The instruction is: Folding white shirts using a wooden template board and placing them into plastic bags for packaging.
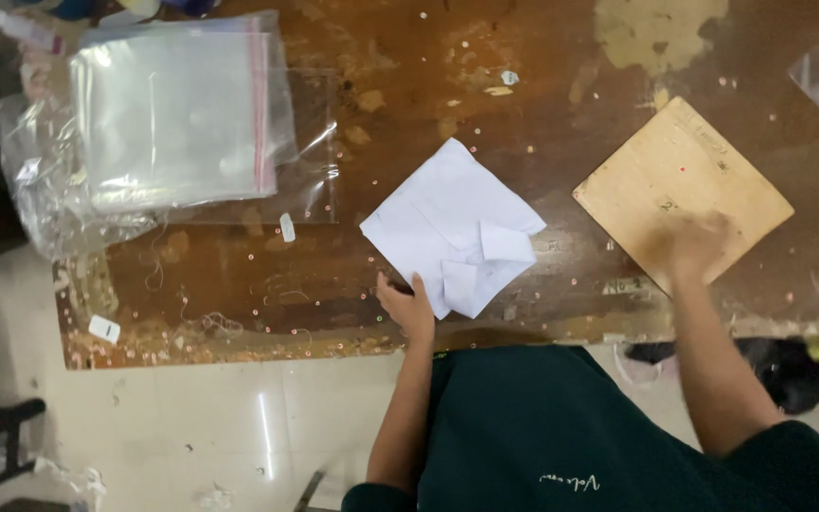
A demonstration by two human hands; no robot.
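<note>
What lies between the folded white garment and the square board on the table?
Only bare, worn tabletop separates the folded white garment from the square board, head view.

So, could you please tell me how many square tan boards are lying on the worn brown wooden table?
1. The square tan board lies at the table's right side, under the blurred right hand. None shows elsewhere, though the clear plastic bags could hide something.

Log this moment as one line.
left hand: on folded white garment edge | right hand: on square board, blurred | clear bags: far left
</note>
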